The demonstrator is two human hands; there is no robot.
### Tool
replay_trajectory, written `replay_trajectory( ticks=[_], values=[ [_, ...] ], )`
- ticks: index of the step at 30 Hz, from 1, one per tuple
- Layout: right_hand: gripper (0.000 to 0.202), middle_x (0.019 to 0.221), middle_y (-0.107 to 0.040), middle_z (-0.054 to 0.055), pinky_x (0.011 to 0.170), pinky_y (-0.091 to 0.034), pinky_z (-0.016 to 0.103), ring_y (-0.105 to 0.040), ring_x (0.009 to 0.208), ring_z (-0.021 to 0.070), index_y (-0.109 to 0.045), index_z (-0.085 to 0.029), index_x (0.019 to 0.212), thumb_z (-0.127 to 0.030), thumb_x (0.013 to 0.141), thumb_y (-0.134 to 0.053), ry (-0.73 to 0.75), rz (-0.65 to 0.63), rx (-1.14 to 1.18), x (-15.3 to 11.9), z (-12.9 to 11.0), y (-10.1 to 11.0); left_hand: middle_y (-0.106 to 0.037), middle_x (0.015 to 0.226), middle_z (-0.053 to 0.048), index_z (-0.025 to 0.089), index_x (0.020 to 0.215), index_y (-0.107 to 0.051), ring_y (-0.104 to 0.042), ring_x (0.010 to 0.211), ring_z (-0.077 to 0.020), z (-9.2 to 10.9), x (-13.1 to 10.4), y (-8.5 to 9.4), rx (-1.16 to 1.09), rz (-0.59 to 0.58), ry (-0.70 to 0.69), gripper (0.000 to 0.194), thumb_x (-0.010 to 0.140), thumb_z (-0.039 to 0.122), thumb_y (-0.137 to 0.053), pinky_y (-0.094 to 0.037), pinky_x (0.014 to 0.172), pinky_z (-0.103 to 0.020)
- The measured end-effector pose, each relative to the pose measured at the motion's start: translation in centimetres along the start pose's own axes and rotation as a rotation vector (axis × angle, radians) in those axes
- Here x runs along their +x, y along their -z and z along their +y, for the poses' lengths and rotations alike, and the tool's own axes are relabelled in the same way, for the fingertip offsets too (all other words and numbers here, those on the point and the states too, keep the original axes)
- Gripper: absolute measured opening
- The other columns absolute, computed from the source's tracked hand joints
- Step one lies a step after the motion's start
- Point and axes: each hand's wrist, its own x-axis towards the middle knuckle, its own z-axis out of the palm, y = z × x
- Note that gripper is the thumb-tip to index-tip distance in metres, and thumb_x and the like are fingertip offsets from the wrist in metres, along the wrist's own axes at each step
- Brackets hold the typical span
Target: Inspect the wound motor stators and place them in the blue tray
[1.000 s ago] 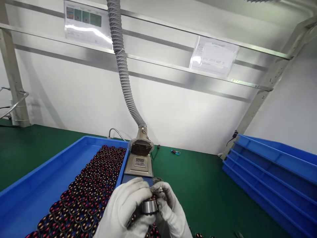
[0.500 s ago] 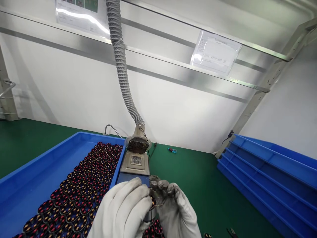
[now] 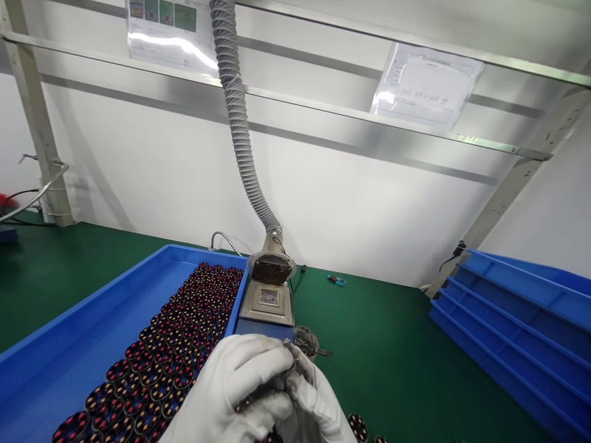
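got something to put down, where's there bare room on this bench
Widest: the green bench between the pot and stacked trays, a tool at its back, loose rings at the picture's bottom. Also the left strip of the blue tray, beside its packed rings. Crowded: around the tray's right wall, with metal unit, left hand and right hand.

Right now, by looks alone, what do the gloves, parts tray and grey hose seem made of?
Gloves: white matte fabric, probably, from the soft creases and smudges. Parts tray: likely smooth moulded plastic, evenly blue with faint sheen. Grey hose: matte, perhaps plastic, given its ribbed bend.
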Motion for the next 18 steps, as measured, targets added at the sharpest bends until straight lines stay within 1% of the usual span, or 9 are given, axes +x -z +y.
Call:
replay_trajectory(
  ticks=[2,4,6,9,11,13,14,16,18],
  values=[
    [0.035,0.087,-0.07,0.005,0.073,-0.054,0.036,-0.066,0.081,0.0221,-0.067,-0.023,0.091,-0.032,0.059,-0.08,-0.064,-0.012,0.052,-0.2,0.1,-0.1,-0.067,0.098,0.004,0.027,0.103,-0.055,-0.062,0.091,-0.0062,-0.3,0.2,0.2,-0.115,0.02,0.025,0.02,0.093,0.035,-0.039,-0.048,0.084,-0.012],
    [0.037,0.087,-0.07,0.004,0.072,-0.054,0.037,-0.067,0.079,0.0217,-0.067,-0.024,0.091,-0.031,0.058,-0.081,-0.119,-0.031,0.092,-0.3,0.1,-0.3,-0.068,0.088,0.006,0.027,0.09,-0.058,-0.063,0.088,-0.007,-0.4,0.4,0.2,-0.247,0.084,0.102,0.02,0.092,0.031,-0.038,-0.049,0.083,-0.012],
    [0.04,0.086,-0.07,0.006,0.071,-0.054,0.039,-0.067,0.078,0.0229,-0.067,-0.024,0.091,-0.035,0.056,-0.082,-0.137,-0.064,0.097,-0.2,0.1,-0.3,-0.068,0.082,0.007,0.028,0.083,-0.06,-0.064,0.087,-0.0079,-0.5,0.3,0.3,-0.374,0.157,0.236,0.021,0.089,0.025,-0.04,-0.051,0.08,-0.012],
    [0.039,0.082,-0.07,0.007,0.071,-0.054,0.041,-0.066,0.081,0.0248,-0.068,-0.021,0.087,-0.042,0.057,-0.08,-0.137,-0.112,0.086,0.2,-0.3,0.0,-0.069,0.087,0.008,0.03,0.086,-0.063,-0.065,0.087,-0.0083,-0.4,0.0,0.8,-0.477,0.246,0.43,0.026,0.085,0.014,-0.043,-0.052,0.076,-0.01],
    [0.034,0.078,-0.07,0.007,0.072,-0.054,0.041,-0.065,0.081,0.0249,-0.069,-0.02,0.081,-0.043,0.058,-0.079,-0.124,-0.131,0.062,0.5,-0.6,0.2,-0.068,0.1,0.005,0.031,0.098,-0.063,-0.064,0.094,-0.0115,-0.3,-0.4,1.3,-0.451,0.178,0.426,0.027,0.079,0.014,-0.054,-0.049,0.081,-0.012],
    [0.029,0.076,-0.07,0.007,0.074,-0.054,0.04,-0.064,0.083,0.0245,-0.07,-0.019,0.076,-0.041,0.06,-0.078,-0.117,-0.131,0.044,0.6,-0.8,0.2,-0.063,0.115,0.002,0.031,0.111,-0.059,-0.06,0.103,-0.0148,-0.1,-0.6,1.5,-0.406,0.053,0.362,0.051,0.066,0.008,-0.066,-0.047,0.085,-0.016],
    [0.027,0.076,-0.07,0.007,0.075,-0.053,0.039,-0.064,0.084,0.0239,-0.069,-0.018,0.076,-0.04,0.062,-0.077,-0.119,-0.124,0.042,0.5,-0.9,0.2,-0.061,0.117,0.001,0.032,0.114,-0.058,-0.059,0.105,-0.0157,0.0,-0.7,1.5,-0.401,0.019,0.335,0.062,0.06,0.004,-0.069,-0.046,0.087,-0.017],
    [0.021,0.077,-0.07,0.006,0.077,-0.053,0.036,-0.064,0.086,0.0222,-0.069,-0.018,0.077,-0.036,0.067,-0.075,-0.121,-0.096,0.048,0.0,-1.0,-0.1,-0.064,0.112,0.002,0.034,0.109,-0.061,-0.061,0.102,-0.0159,0.1,-0.5,1.2,-0.432,0.026,0.338,0.067,0.052,0.0,-0.071,-0.047,0.088,-0.018],
    [0.02,0.078,-0.07,0.005,0.079,-0.052,0.035,-0.063,0.086,0.0212,-0.07,-0.019,0.078,-0.034,0.066,-0.076,-0.118,-0.07,0.06,-0.7,-1.1,-0.4,-0.068,0.103,0.002,0.035,0.097,-0.067,-0.063,0.096,-0.0163,0.1,-0.2,0.8,-0.481,0.068,0.401,0.059,0.048,0.003,-0.072,-0.049,0.086,-0.018]
  ],
)
